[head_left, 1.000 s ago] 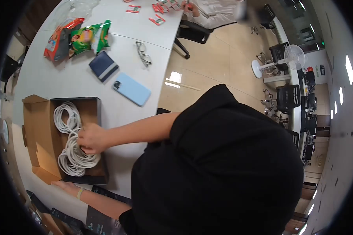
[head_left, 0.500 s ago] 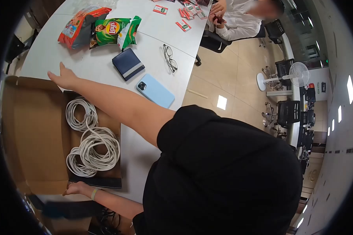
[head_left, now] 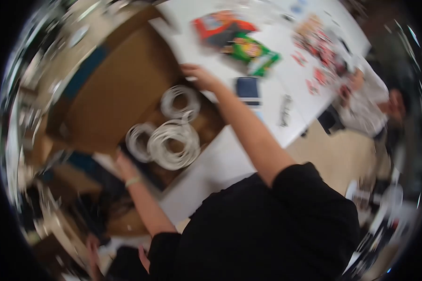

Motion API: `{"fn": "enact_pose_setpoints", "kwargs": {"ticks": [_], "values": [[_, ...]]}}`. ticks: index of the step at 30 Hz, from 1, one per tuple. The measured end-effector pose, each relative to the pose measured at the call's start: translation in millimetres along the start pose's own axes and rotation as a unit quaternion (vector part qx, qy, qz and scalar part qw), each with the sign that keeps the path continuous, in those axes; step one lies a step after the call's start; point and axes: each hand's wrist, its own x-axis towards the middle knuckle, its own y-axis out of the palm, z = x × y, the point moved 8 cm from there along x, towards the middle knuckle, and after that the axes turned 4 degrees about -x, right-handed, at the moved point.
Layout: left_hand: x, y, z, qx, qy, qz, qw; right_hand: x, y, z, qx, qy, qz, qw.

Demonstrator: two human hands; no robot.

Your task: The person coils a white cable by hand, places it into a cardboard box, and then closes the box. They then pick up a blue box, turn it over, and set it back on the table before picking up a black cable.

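A brown cardboard box (head_left: 211, 117) lies at the table edge with its large lid (head_left: 122, 89) swung open to the left. Inside it rest several coils of white cable (head_left: 173, 161). My right hand (head_left: 200, 77) is at the far side of the box, its fingers closed at the lid's edge, though blurred. At the near side my left hand (head_left: 123, 166), with a band on its wrist, grips the lid's lower corner; its fingertips are partly hidden. Both arms reach out around the open box.
On the white table (head_left: 234, 154) are a red snack bag (head_left: 211, 28), a green chips bag (head_left: 251, 51), a dark blue wallet (head_left: 247, 88) and eyeglasses (head_left: 285, 110). Small red packets (head_left: 321, 49) lie farther off. A seated person in white (head_left: 365, 103) is beyond. Another person's hands show at the bottom left.
The view has turned and blurred, so box and table appear shifted right. My right hand, spread apart before, now closes at the lid's edge. My left hand remains at the lid's corner.
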Motion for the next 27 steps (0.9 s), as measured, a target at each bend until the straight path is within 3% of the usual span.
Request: {"fn": "enact_pose_setpoints", "kwargs": {"ticks": [1, 2, 3, 5, 9, 12, 17, 21, 22, 24, 26, 27], "values": [[17.2, 8.4, 57.3, -0.345, -0.032, 0.001, 0.938, -0.9, -5.2, -6.1, 0.005, 0.008, -0.021, 1.000], [-8.4, 7.5, -1.7, -0.336, -0.039, -0.076, 0.938, 4.3, -6.5, -17.7, 0.036, 0.027, 0.022, 0.999], [1.4, 1.7, 5.2, -0.194, 0.058, -0.057, 0.978, -4.4, -6.3, -9.0, 0.011, 0.019, 0.025, 0.999], [-2.0, 7.7, 0.3, -0.200, -0.021, -0.036, 0.979, -13.6, -10.8, -8.1, 0.032, 0.014, 0.046, 0.998], [-36.5, 34.0, -42.2, -0.442, -0.112, 0.103, 0.884, -52.9, -16.9, -24.2, 0.191, 0.023, 0.112, 0.975], [-76.1, 37.9, -78.2, -0.539, -0.143, 0.173, 0.812, -80.3, -17.9, -39.8, 0.287, 0.031, 0.142, 0.947], [-131.4, 22.5, -95.3, -0.601, -0.168, 0.179, 0.760, -101.2, -27.2, -45.2, 0.372, 0.007, 0.177, 0.911], [-148.8, 10.9, -88.8, -0.576, -0.149, 0.216, 0.774, -118.4, -35.8, -51.1, 0.398, -0.004, 0.213, 0.892], [-151.3, 8.8, -81.9, -0.539, -0.166, 0.206, 0.799, -122.4, -40.3, -53.7, 0.397, -0.001, 0.220, 0.891], [-153.1, 2.7, -65.0, -0.502, -0.179, 0.189, 0.825, -121.8, -63.2, -66.9, 0.250, 0.011, 0.056, 0.967], [-156.6, -3.8, -51.7, -0.562, -0.193, 0.174, 0.785, -133.3, -62.0, -56.2, 0.206, -0.028, 0.055, 0.977], [-160.4, -9.2, -63.9, -0.554, -0.168, 0.181, 0.795, -144.2, -51.3, -41.0, 0.193, -0.033, 0.033, 0.980]]}}
